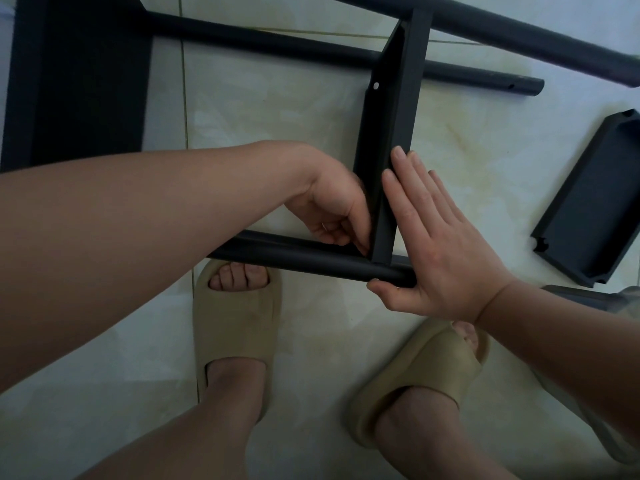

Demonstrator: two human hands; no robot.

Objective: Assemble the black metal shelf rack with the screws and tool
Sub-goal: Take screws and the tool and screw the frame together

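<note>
Black metal shelf rack [391, 133]: partly assembled, it lies on the tiled floor [277, 116] across the centre and top of the frame.

The left hand [332, 209] reaches in from the left of the frame. Its fingers curl down into the inner corner where the upright shelf tray [401, 109] meets the near tube [304, 259]. The fingertips are hidden in that corner, so whether they grip anything cannot be told.

The right hand [440, 244] is flat, with the fingers straight and together. The palm and fingers press against the outer face of the upright shelf tray, and the thumb lies under the end of the near tube.

The upright shelf tray stands on edge at the centre of the frame. One pale hole [376, 85] shows in its inner wall.

Two further tubes run across the top of the frame:
- the middle tube [263, 39], which has a small hole near its right end;
- the far tube [519, 32] at the upper right.

A second shelf panel [79, 81] fills the upper left.

A loose shelf tray [588, 202] lies at the right edge, well apart from the rack. Its open side faces up and its corners are notched.

Two beige slippers [235, 327] are on the person's feet at the bottom of the frame.
</note>
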